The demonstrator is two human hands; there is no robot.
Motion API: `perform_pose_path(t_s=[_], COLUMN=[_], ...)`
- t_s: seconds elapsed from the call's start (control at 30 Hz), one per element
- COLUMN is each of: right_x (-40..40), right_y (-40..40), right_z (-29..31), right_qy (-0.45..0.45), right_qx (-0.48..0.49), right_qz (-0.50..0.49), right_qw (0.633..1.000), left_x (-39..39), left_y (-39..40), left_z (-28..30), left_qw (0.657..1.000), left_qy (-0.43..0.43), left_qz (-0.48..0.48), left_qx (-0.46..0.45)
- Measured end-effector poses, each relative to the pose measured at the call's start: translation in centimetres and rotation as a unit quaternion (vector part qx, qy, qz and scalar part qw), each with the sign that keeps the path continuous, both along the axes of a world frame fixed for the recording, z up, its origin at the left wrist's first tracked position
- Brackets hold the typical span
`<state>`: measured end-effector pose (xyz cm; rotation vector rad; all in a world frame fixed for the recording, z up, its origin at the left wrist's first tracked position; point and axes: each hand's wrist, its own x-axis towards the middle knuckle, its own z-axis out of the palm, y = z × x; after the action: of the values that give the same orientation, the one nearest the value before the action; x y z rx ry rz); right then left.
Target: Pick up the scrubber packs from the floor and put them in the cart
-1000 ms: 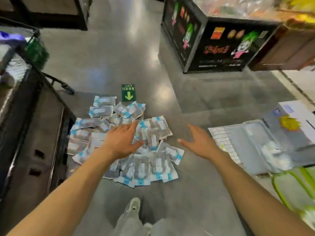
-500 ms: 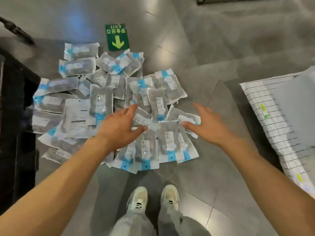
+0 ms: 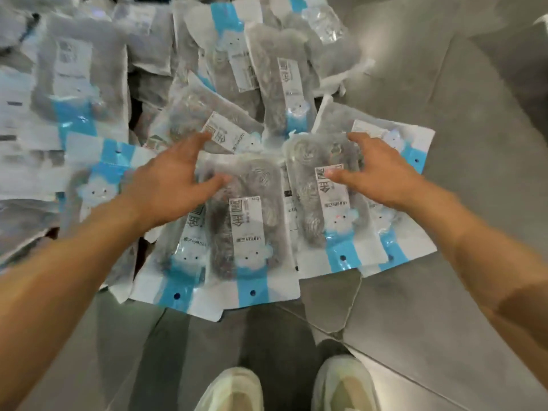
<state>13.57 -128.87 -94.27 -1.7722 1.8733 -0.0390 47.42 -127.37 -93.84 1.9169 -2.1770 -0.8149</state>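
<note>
Several clear scrubber packs with blue and white header cards lie in an overlapping heap on the grey floor. My left hand (image 3: 169, 185) hovers open just above the near packs, thumb over the front middle pack (image 3: 249, 232). My right hand (image 3: 376, 170) is also open, fingers spread over the right-hand pack (image 3: 314, 203), thumb touching its label. Neither hand grips anything. The cart is out of view.
Grey tiled floor (image 3: 444, 292) stretches to the right and in front of the heap. My two pale shoes (image 3: 344, 384) stand just behind the nearest packs. More packs fill the left and top of the view.
The view has dropped much closer to the heap. Both hands have come down and forward over the nearest packs, still open.
</note>
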Motion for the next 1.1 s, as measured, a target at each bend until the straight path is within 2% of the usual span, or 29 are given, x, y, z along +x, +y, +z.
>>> perform_pose_path(t_s=[0.2,0.33,0.4,0.5,0.57,0.7,0.93,1.1], right_x=[-0.8,-1.0,-0.9,-0.4,0.0,1.2,1.8,1.9], right_y=[0.2,1.1,1.6,2.0,2.0,2.1,2.8,3.4], right_z=[-1.1,-1.5,-2.3,-3.6,-3.9,-4.1,-4.5,-3.8], right_qy=[-0.007,-0.034,-0.086,-0.156,-0.185,-0.255,-0.397,-0.452], right_qx=[-0.007,-0.001,0.001,0.008,0.022,0.058,0.109,0.107], right_qz=[0.006,-0.051,-0.104,-0.193,-0.235,-0.291,-0.299,-0.294], right_qw=[1.000,0.998,0.991,0.969,0.954,0.920,0.861,0.836], left_x=[-0.9,-1.1,-1.4,-1.9,-2.5,-3.5,-4.6,-4.5], left_y=[0.0,1.1,2.3,3.7,4.5,4.5,4.8,4.8], left_z=[-1.4,-1.9,-2.7,-4.2,-4.6,-4.4,-4.7,-4.2], left_qw=[1.000,0.995,0.980,0.931,0.920,0.904,0.857,0.827], left_qy=[-0.002,0.073,0.128,0.219,0.232,0.284,0.376,0.407], left_qz=[-0.018,0.064,0.153,0.271,0.273,0.258,0.294,0.312], left_qx=[-0.017,-0.018,0.008,0.103,0.158,0.191,0.196,0.230])
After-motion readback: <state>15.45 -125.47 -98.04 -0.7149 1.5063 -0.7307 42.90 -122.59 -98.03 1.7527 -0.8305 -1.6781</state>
